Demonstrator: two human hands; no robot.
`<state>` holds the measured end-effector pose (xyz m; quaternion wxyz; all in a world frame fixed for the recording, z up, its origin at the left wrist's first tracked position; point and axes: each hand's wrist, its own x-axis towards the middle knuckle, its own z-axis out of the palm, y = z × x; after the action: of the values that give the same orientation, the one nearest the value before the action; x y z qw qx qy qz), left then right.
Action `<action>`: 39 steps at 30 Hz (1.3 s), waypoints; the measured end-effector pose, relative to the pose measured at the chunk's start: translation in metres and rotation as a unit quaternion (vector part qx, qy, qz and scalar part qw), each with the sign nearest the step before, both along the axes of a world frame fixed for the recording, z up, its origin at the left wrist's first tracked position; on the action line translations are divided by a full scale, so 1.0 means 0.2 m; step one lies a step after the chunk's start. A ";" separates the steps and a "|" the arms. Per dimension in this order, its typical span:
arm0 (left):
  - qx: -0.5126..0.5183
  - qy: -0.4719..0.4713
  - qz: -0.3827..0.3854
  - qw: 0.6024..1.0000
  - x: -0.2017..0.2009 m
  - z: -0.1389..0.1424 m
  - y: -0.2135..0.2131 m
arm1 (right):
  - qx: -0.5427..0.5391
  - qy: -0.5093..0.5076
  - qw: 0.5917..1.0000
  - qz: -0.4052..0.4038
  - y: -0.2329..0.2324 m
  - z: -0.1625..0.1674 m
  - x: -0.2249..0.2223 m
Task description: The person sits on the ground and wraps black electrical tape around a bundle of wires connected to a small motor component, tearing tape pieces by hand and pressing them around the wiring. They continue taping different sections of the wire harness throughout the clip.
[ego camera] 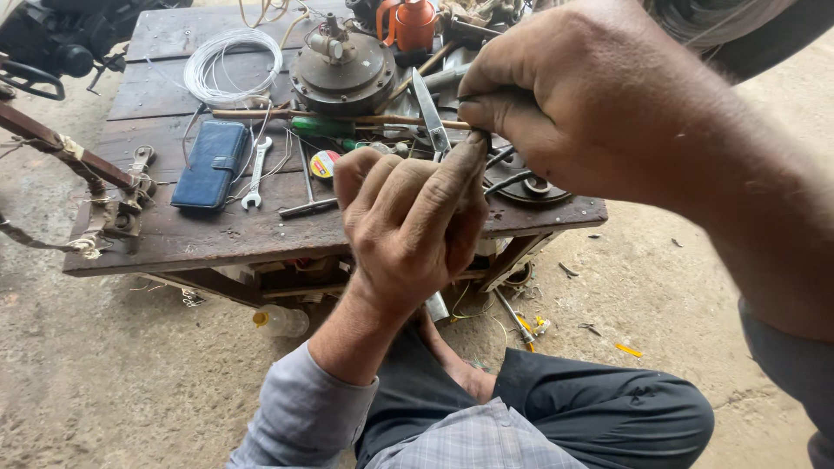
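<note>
Above the wooden bench (217, 234), right hand (556, 104) and left hand (413, 217) meet, apparently pinching a thin wire (476, 128) between fingertips.

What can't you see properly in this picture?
Head view:
- What the left hand and right hand pinch: too thin, covered by fingers.
- Scissors: handles hidden behind the hands.
- Round metal part: mostly behind the right hand.
- Orange can: cut off by the top edge.
- Under the wooden table: shadowed clutter.
</note>
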<state>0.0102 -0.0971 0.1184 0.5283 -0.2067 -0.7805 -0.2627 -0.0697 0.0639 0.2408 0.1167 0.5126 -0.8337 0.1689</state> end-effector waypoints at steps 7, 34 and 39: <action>0.454 -0.375 -0.430 0.684 -0.06 -0.04 -0.04 | 0.046 0.044 0.988 0.139 0.01 0.07 0.01; 0.150 -0.149 -0.162 0.964 -0.05 0.01 -0.05 | 0.053 0.013 0.996 0.066 0.02 0.08 -0.02; 0.400 -0.377 -0.466 0.693 -0.09 -0.01 -0.09 | 0.064 0.035 0.990 0.122 0.11 0.06 -0.05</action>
<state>-0.0080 -0.1149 0.1174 0.0317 -0.1970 -0.5389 -0.8184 -0.0789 0.0860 0.2520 0.0909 0.6227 -0.7693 0.1104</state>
